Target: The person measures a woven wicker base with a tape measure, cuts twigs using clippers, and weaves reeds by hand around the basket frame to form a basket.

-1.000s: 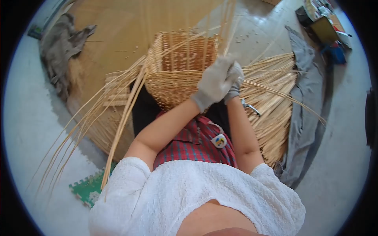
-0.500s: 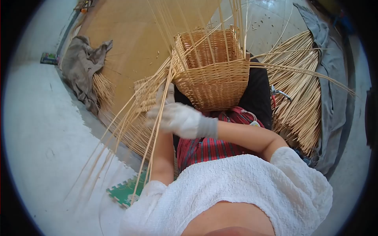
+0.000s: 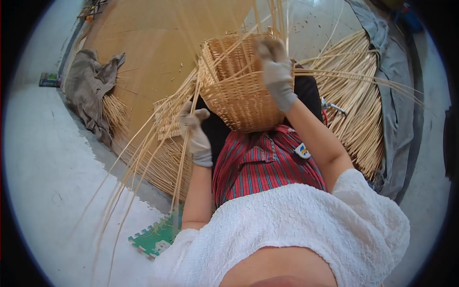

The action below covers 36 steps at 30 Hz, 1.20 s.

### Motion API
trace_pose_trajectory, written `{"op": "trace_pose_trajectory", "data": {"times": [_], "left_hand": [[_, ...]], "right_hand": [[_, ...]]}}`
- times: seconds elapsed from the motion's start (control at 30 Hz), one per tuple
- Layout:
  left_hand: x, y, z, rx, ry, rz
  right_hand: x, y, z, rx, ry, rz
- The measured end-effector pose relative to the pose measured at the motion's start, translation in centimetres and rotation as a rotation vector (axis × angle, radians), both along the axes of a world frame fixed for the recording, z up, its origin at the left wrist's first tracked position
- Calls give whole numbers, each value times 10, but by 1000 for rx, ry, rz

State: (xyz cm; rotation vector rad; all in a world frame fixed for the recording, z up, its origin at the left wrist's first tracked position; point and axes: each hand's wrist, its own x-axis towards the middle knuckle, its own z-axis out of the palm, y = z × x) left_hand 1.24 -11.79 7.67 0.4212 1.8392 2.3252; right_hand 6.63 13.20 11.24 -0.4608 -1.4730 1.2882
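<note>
Left hand (image 3: 197,138) hovering beside woven basket (image 3: 241,103), right hand (image 3: 276,71) overlapping its front right corner; both gloved.
Grey cloth (image 3: 88,88) lying far left; left hand half-curling, loose canes (image 3: 181,165) crossing it, can't tell if holding any; basket sitting between legs (image 3: 308,93); right hand bending, blurred, grip unclear; cane pile (image 3: 356,115) spreading right.

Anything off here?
Only litter: small scraps strewn on the floor beyond the basket, ungathered, so slightly untidy. No break shows in the basket; its loose strands look like unfinished weaving, not damage.
</note>
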Motion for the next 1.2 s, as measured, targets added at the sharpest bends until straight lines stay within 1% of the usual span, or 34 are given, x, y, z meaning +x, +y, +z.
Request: {"op": "trace_pose_trajectory", "data": {"times": [0.07,0.1,0.13,0.17,0.2,0.23,0.27,0.3,0.33,0.37,0.4,0.43,0.47,0.53,0.57,0.63,0.67,0.7,0.73,0.8,0.83,0.87,0.9,0.93,0.97,1.0,1.07,1.1,1.13,1.17,1.2], "left_hand": [[8,10,-30,-331,129,-59],[19,22,-15,-451,281,-112],[19,38,6,-497,508,-119],[16,58,23,-624,462,-90],[10,74,31,-749,408,-60],[-2,85,31,-735,392,-40],[-19,95,32,-654,95,-217],[-33,102,33,-558,-195,-397],[-42,105,20,-548,-195,-390],[-50,107,-10,-533,85,-342],[-57,109,-35,-514,364,-290],[-61,116,-52,-352,267,-253],[-58,115,-44,-349,263,-247],[-53,110,-12,-597,166,-304],[-49,106,5,-642,85,-344],[-45,103,2,-624,80,-336],[-41,103,3,-631,104,-352],[-34,101,32,-599,-202,-426],[-34,104,24,-589,-211,-432],[-39,109,6,-482,-187,-411],[-34,113,13,-580,-181,-350],[-29,115,14,-568,-182,-349],[-30,117,17,-686,-51,-274],[-29,116,18,-814,76,-206],[-29,115,23,-823,-42,-262],[-30,113,13,-819,-35,-262],[-35,110,-10,-671,479,49],[-25,116,20,-573,864,376],[-21,126,37,-564,869,373],[-11,131,47,-615,688,105],[-2,134,49,-656,496,-155]], "right_hand": [[23,8,-48,-416,73,179],[28,6,-50,-399,67,191],[36,1,-51,-456,73,191],[42,-2,-51,-512,75,191],[45,-5,-45,-498,55,206],[43,-9,-35,-532,7,169],[36,-10,-26,-563,-30,132],[22,-9,-14,-306,-34,155],[7,-2,-1,-27,-105,201],[-16,2,24,249,-171,236],[-53,5,34,569,-253,101],[-79,6,42,887,-334,-36],[-80,4,50,893,-335,-29],[-80,-2,64,299,-562,165],[-72,29,-1,140,-446,314],[10,4,-23,28,132,273],[43,0,-50,-132,216,341],[65,2,-71,-296,302,394],[69,6,-66,-290,289,391],[75,0,-39,-346,-23,208],[76,-15,-15,-475,-150,144],[78,-29,1,-427,-93,273],[73,-38,11,-405,-88,284],[72,-50,16,-273,-86,354],[76,-58,18,-153,-88,414],[78,-31,9,-277,-117,288],[92,27,-30,-396,-275,59],[92,29,-27,-389,-260,52],[100,27,-25,-493,-237,61],[110,22,-23,-608,-226,65],[110,18,-18,-615,-237,57]]}}
